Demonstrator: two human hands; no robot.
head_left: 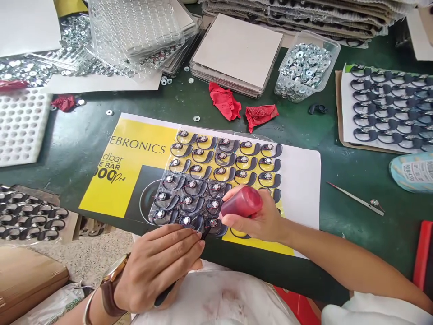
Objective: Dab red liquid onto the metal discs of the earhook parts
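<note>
Red bottle (242, 201) between right fingers (234, 220)

Rows of earhook pieces (216, 171) are sitting on the printed sheet (301, 176), which is lying on the table (338, 135). Behind it, crumpled cloths (225, 101) are lying left of the tub of washers (306, 65). At its near edge, the left hand (158, 266) with a tool (204, 234) is resting left of the right hand (259, 219) with a bottle (241, 201)

Behind the grip of the left hand (158, 266) sits a wristwatch (111, 289), brown strap and gold-toned case, with a thin silver bangle (87, 309) further back. Well behind the right hand (262, 221), a white sleeve (355, 312) begins.
</note>
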